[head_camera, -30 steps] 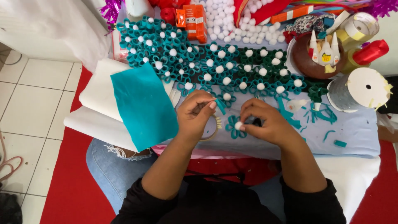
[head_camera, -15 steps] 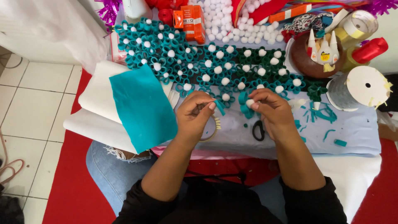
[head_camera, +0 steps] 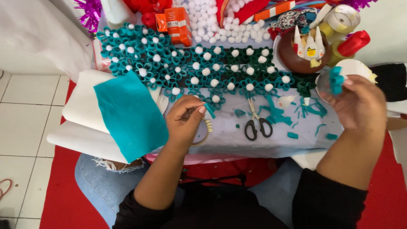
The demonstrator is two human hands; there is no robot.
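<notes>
My left hand (head_camera: 185,119) rests on the pale blue work surface (head_camera: 229,135), pinching a small teal felt strip (head_camera: 209,109) near a tape roll (head_camera: 205,132) under the hand. My right hand (head_camera: 360,104) is raised at the right, holding a looped teal felt flower piece (head_camera: 336,79) in its fingertips. Black-handled scissors (head_camera: 257,123) lie between the hands. Rows of teal and green felt flowers with white pom-pom centres (head_camera: 203,70) spread across the back of the surface.
A teal felt sheet (head_camera: 129,114) lies on white sheets (head_camera: 80,112) at the left. Teal scraps (head_camera: 305,108) litter the right. White pom-poms (head_camera: 224,23), an orange box (head_camera: 178,23), a brown bowl (head_camera: 296,55), ribbon rolls (head_camera: 345,19) and a white tape reel (head_camera: 356,68) crowd the back.
My right hand has lifted off the work surface and swung right with a teal felt piece, uncovering the scissors. The left hand stays in place.
</notes>
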